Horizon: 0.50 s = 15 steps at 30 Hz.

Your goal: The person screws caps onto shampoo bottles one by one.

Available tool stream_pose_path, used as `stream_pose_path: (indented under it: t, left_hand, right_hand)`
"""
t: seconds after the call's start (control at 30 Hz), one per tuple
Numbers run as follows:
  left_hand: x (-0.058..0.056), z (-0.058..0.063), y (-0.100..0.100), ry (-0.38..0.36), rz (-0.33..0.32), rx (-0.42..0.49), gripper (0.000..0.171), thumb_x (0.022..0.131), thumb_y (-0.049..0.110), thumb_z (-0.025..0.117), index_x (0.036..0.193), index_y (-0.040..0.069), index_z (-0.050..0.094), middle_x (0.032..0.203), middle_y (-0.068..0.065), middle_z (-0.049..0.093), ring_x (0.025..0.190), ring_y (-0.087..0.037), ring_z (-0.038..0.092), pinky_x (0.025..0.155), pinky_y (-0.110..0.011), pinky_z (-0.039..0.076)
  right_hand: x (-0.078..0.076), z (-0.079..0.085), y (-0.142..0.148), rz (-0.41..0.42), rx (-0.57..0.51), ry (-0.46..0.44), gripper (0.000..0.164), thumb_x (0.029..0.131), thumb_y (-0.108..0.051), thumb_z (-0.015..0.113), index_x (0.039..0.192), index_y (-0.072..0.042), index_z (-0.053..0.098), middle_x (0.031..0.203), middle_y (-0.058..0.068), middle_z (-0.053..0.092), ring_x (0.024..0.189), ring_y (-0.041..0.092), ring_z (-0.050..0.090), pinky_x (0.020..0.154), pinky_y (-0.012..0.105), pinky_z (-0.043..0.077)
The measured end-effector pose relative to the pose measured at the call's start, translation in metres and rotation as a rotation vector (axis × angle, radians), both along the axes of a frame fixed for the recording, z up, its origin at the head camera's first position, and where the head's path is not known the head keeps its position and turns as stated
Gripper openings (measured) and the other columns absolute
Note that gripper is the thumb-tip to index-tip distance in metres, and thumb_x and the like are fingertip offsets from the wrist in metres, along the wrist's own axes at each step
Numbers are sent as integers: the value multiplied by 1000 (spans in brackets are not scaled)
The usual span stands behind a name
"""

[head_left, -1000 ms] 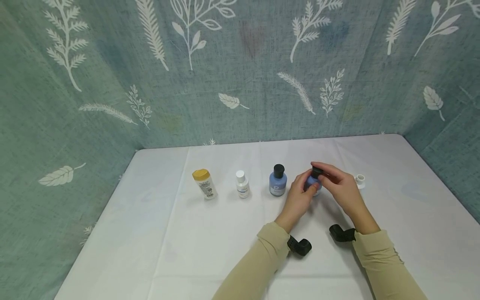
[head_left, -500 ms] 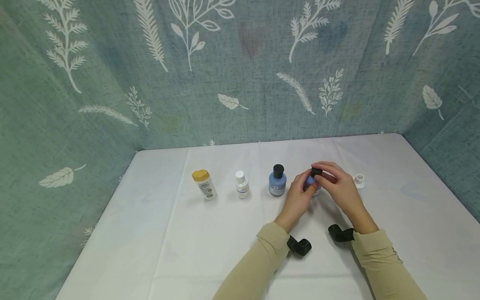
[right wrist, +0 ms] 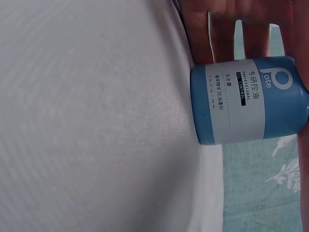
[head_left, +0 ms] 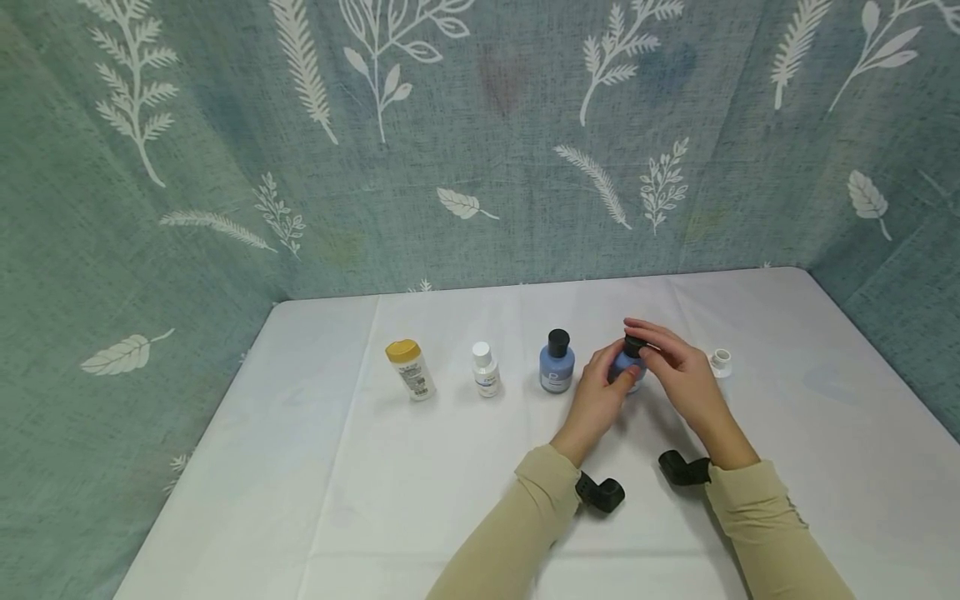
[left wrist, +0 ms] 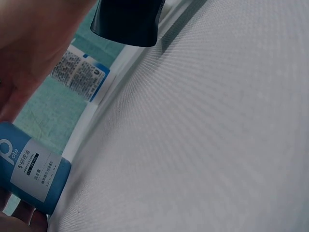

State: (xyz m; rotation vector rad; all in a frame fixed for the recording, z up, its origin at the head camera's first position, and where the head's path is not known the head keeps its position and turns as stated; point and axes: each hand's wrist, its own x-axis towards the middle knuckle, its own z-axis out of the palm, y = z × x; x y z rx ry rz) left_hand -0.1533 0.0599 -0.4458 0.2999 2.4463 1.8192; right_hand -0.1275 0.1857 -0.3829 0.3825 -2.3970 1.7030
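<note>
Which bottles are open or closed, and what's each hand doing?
Yellow-topped bottle: closed, standing.
White-capped bottle: closed, standing.
Free blue bottle: closed, standing.
Held blue bottle: cap on, upright; tightness unclear.
Left hand: grips that bottle's body.
Right hand: pinches its black cap.
Far-right white bottle: looks open, no cap seen on it.

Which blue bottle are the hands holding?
The blue bottle on the right: the left hand grips its body and the right hand holds its black cap. The other blue bottle stands untouched to its left.
</note>
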Motion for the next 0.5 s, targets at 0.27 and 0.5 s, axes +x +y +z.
stream_pose_path:
  t: [0.27,0.5]
  left_hand:
    - [1,1,-1,-8,-10,8,44,92,37,53,135,33,44,134,12,45,123,-10,39,102,-34,34]
    - [1,1,-1,-8,-6,7,44,92,34,53,135,33,44,134,12,45,124,-10,38,103,-34,33]
  right_hand:
    - [-2,-2,4,-3,-26,-81,34,96,-17,49,129,-9,54,133,10,52,117,-3,45,90,8,37]
    - [-2,-3,3,-23,-31,-87,34,94,-17,52,127,-8,54,131,11,51,114,0,49,87,9,40]
